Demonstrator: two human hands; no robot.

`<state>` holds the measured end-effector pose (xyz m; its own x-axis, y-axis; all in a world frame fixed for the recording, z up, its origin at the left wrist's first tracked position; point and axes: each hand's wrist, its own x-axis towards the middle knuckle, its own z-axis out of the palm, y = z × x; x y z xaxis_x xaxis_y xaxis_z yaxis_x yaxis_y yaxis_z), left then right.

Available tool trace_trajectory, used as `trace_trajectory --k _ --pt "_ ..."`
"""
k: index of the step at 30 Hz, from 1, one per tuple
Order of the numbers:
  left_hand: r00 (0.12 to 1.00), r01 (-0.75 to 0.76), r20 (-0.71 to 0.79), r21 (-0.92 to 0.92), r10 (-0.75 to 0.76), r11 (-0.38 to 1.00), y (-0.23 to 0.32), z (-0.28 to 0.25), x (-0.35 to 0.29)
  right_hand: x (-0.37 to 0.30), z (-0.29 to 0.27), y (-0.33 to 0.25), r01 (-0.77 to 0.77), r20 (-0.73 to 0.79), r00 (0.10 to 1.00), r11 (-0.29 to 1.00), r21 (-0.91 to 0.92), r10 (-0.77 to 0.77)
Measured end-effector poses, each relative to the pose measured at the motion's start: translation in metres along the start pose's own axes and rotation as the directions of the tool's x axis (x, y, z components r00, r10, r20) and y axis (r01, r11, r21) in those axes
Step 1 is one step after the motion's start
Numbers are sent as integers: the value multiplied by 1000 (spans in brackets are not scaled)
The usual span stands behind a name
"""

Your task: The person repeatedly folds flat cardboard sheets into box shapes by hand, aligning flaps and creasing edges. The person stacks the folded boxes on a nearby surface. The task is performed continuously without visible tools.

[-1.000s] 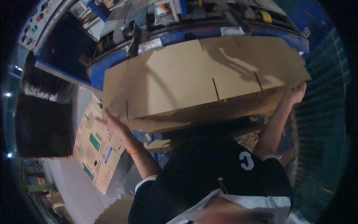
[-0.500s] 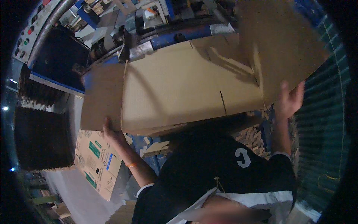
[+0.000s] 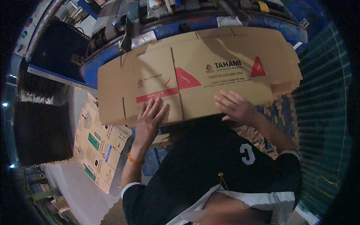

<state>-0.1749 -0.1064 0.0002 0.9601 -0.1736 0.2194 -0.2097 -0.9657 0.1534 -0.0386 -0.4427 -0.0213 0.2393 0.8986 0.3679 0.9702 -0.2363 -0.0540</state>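
Observation:
A flattened brown cardboard carton (image 3: 232, 48) with red and black print lies across the front of me, folded over so that its printed face is up. Slots cut its edges, and flaps stick out at its right end. On its left part, by the near edge, rest the spread fingers of my left hand (image 3: 149, 118). Farther right my right hand (image 3: 236, 108) lies with outstretched fingers on the same face, close to the near edge. Neither hand grips anything that I can see.
Behind the carton runs a blue machine frame (image 3: 168, 39) with rollers and metal parts. Another flat printed carton (image 3: 99, 146) lies on a pale surface at the left, near a dark brush-like block (image 3: 43, 133). Cardboard scraps (image 3: 255, 137) lie below; green corrugated sheeting stands right.
The carton's raised end panels have folded down, and its printed face now shows instead of the plain inside. Both hands have moved inward from the ends onto the carton.

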Motion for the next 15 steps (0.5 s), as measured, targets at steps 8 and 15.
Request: trace_trajectory --k 8,15 --pt "956 -26 -293 -170 -25 985 -37 -11 39 43 -2 53 66 -84 993 985 -160 -80" --pt "928 42 -360 -147 -93 988 -98 14 136 116 37 150 1 -170 985 980 -199 -36"
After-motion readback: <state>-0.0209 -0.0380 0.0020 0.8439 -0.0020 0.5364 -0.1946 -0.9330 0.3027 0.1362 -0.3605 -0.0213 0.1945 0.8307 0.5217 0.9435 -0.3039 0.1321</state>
